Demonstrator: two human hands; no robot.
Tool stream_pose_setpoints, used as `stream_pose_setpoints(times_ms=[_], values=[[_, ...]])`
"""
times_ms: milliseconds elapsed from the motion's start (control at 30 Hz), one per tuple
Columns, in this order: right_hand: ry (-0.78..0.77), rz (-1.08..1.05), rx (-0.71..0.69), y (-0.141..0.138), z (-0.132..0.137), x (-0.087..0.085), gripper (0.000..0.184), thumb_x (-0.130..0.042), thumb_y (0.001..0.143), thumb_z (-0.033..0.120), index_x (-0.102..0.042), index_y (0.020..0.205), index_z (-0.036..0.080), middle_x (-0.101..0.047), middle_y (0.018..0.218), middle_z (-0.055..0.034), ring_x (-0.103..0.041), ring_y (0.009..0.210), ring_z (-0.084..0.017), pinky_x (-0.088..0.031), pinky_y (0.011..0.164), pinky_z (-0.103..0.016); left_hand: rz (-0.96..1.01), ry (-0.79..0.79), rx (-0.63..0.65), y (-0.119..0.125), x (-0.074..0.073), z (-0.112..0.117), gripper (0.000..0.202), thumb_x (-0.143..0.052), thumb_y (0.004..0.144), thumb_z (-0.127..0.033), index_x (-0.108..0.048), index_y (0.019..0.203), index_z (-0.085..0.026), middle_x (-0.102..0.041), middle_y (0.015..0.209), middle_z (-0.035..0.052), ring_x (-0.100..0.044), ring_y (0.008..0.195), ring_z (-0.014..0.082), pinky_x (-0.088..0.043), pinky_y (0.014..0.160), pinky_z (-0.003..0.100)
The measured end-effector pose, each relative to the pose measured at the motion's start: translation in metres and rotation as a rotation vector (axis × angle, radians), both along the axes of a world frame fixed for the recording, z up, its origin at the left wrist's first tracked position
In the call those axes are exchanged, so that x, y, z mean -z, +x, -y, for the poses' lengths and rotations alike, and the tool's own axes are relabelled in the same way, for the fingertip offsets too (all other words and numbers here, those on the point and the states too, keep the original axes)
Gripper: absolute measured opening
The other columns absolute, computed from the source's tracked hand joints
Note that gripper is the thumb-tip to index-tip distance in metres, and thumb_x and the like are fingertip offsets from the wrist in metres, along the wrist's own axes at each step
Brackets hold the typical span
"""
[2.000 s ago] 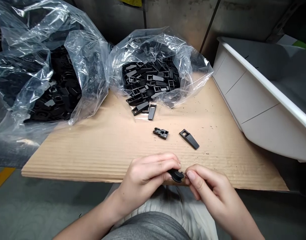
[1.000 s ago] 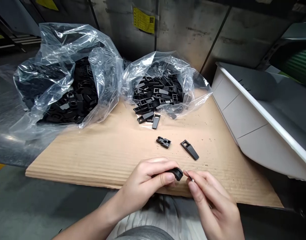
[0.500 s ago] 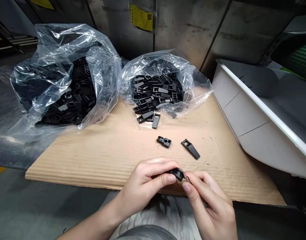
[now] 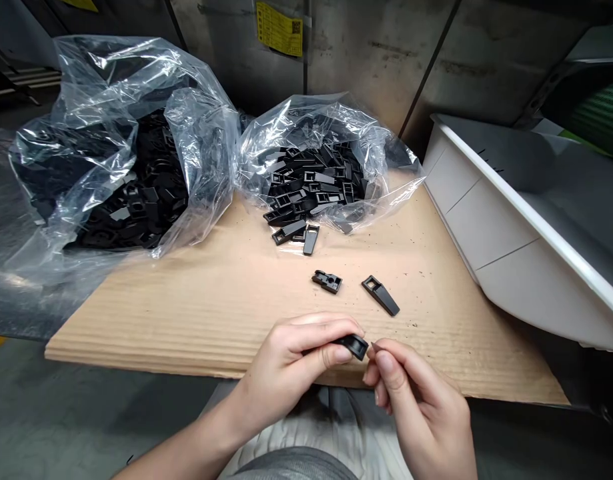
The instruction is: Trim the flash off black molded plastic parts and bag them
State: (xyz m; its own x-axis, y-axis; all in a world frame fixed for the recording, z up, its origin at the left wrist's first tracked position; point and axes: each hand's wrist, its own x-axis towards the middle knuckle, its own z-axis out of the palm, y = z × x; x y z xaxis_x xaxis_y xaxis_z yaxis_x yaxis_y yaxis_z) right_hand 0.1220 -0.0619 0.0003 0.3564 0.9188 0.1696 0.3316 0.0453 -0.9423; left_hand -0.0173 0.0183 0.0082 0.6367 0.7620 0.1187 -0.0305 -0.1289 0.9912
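Observation:
Between thumb and fingers, my left hand (image 4: pixel 299 350) grips a black plastic part (image 4: pixel 355 346), its hollow end facing right. My right hand (image 4: pixel 416 390) is closed in a pinch just right of that part, with a small pointed tip (image 4: pixel 375 347) showing between thumb and forefinger; most of what it holds is hidden. On the cardboard beyond my hands lie a short black plastic piece with a round hole (image 4: pixel 327 281) and a longer tapered black lever piece (image 4: pixel 381 295) with a square opening.
A clear plastic bag (image 4: pixel 201 153) of black parts stands at the left. Another bag (image 4: pixel 386 153) spills tapered black pieces (image 4: pixel 311 239) onto the cardboard sheet (image 4: pixel 186 313). To the right is a white bin (image 4: pixel 506 227); a metal wall with a yellow label (image 4: pixel 279 28) rises behind.
My right hand has drawn slightly away from the black part and turned, its fingers curling in more. My left hand keeps its grip. The whole view has shifted slightly.

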Motion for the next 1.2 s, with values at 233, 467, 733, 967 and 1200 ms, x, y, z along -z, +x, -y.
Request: stream_pose_setpoints(times_ms=[233, 467, 733, 967, 1200], values=[[0.002, -0.022, -0.043, -0.002, -0.005, -0.003, 0.015, -0.048, 0.083, 0.02, -0.062, 0.079, 0.023, -0.053, 0.057, 0.0038, -0.044, 0.045, -0.007, -0.037, 0.044, -0.018, -0.025, 0.028, 0.011, -0.001, 0.001, 0.0, 0.017, -0.054, 0.084, -0.019, -0.066, 0.095, -0.019, -0.066, 0.096, 0.0018, -0.058, 0.094, 0.0156, -0.041, 0.085, 0.019], [-0.118, -0.139, -0.132, -0.001, -0.006, -0.007, 0.022, -0.047, 0.083, 0.028, -0.06, 0.067, 0.019, -0.049, 0.051, 0.0034, -0.041, 0.043, -0.007, -0.033, 0.041, -0.019, -0.064, 0.029, 0.01, -0.001, 0.003, -0.001, 0.016, -0.052, 0.085, -0.022, -0.066, 0.093, -0.018, -0.065, 0.098, 0.0029, -0.057, 0.095, 0.0165, -0.042, 0.083, 0.02], [-0.102, -0.181, -0.047, -0.001, -0.006, -0.004, 0.017, -0.05, 0.082, 0.027, -0.064, 0.076, 0.02, -0.053, 0.054, 0.0029, -0.044, 0.045, -0.008, -0.035, 0.044, -0.019, -0.063, 0.042, 0.013, -0.001, 0.003, 0.0, 0.016, -0.053, 0.084, -0.021, -0.066, 0.094, -0.019, -0.066, 0.097, 0.0021, -0.057, 0.095, 0.0166, -0.042, 0.084, 0.02], [-0.136, -0.211, -0.132, -0.001, -0.007, -0.007, 0.023, -0.048, 0.083, 0.028, -0.061, 0.066, 0.019, -0.05, 0.052, 0.0028, -0.043, 0.044, -0.008, -0.034, 0.043, -0.02, -0.095, 0.035, -0.003, 0.001, 0.0, -0.001, 0.017, -0.052, 0.084, -0.022, -0.067, 0.091, -0.016, -0.066, 0.095, 0.0047, -0.059, 0.092, 0.0194, -0.044, 0.081, 0.024], [-0.12, -0.177, 0.078, 0.011, -0.003, -0.006, 0.011, -0.06, 0.075, 0.028, -0.064, 0.083, 0.022, -0.062, 0.067, 0.0009, -0.054, 0.055, -0.01, -0.045, 0.051, -0.019, -0.077, -0.011, 0.014, 0.002, -0.005, -0.001, 0.015, -0.052, 0.084, -0.016, -0.066, 0.088, -0.015, -0.066, 0.088, 0.0029, -0.06, 0.083, 0.0151, -0.044, 0.076, 0.019]])
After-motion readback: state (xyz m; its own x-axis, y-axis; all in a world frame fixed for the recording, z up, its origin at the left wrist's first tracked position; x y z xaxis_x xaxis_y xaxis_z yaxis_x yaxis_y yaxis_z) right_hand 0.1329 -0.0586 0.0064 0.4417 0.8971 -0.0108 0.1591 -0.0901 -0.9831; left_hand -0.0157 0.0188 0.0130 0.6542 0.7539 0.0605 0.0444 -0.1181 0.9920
